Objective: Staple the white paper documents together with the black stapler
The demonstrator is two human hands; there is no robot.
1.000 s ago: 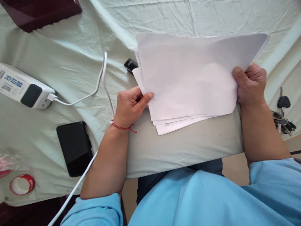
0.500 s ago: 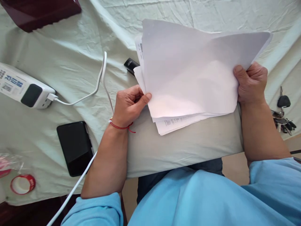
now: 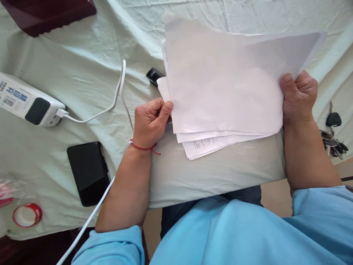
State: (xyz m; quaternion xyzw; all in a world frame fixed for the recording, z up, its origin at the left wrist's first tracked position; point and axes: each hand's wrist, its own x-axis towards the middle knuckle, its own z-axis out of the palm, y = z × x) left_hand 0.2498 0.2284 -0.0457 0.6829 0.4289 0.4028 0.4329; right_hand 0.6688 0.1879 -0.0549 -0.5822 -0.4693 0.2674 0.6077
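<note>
Papers [image 3: 228,81] are spanning the frame's upper middle and right (print is showing on a lower sheet [image 3: 205,144]), left hand [image 3: 151,121] and right hand [image 3: 300,96] pinching opposite side edges.

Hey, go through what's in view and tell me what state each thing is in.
Paper sheets: unevenly stacked, held
Left hand: pinching the sheets' left edge
Right hand: gripping their right edge
Smartphone: lying flat, screen dark
White USB charger: cable plugged in
White cable: bent in a loop
Keys: bunched, lying on the cloth
Red bracelet: around left wrist
Tablecloth: wrinkled
</note>
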